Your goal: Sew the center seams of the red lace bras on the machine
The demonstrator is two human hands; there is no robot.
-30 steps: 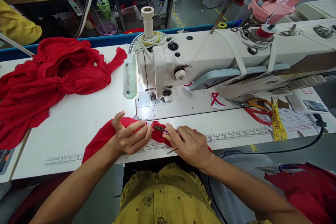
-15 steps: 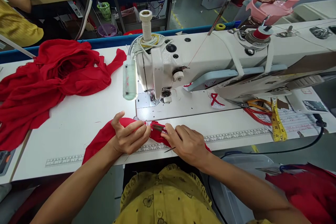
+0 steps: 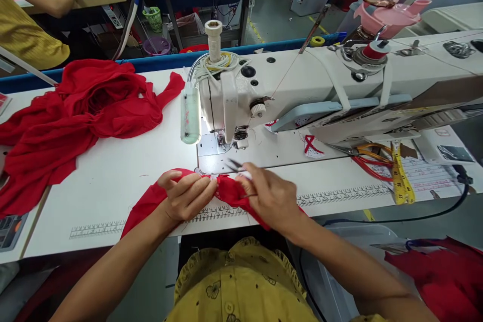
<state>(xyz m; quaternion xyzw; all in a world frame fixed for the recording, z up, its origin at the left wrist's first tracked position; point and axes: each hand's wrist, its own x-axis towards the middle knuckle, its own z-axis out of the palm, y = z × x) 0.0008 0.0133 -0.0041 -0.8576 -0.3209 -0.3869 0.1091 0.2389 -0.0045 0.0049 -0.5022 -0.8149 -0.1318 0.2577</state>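
My left hand [image 3: 188,195] pinches a strip of red fabric [image 3: 145,209] between thumb and fingers near the table's front edge. My right hand [image 3: 273,198] is closed around a pair of thread snips [image 3: 237,165], whose dark blades point up and left, above the cloth. The red fabric runs on beneath the right hand, across the ruler marks printed on the table. Just beyond both hands is the sewing machine [image 3: 298,75], its needle area [image 3: 222,141] behind the held cloth.
A heap of red fabric [image 3: 109,105] lies on the left of the white table [image 3: 101,181]. Orange- and red-handled scissors [image 3: 372,156] and a yellow tape measure [image 3: 400,176] lie at the right. Across the blue rail, a co-worker's arm [image 3: 49,2] reaches over another table.
My right hand has lifted the snips off the fabric, and their blades now point away from me. The left hand keeps its pinch on the cloth. The co-worker's arm has shifted right.
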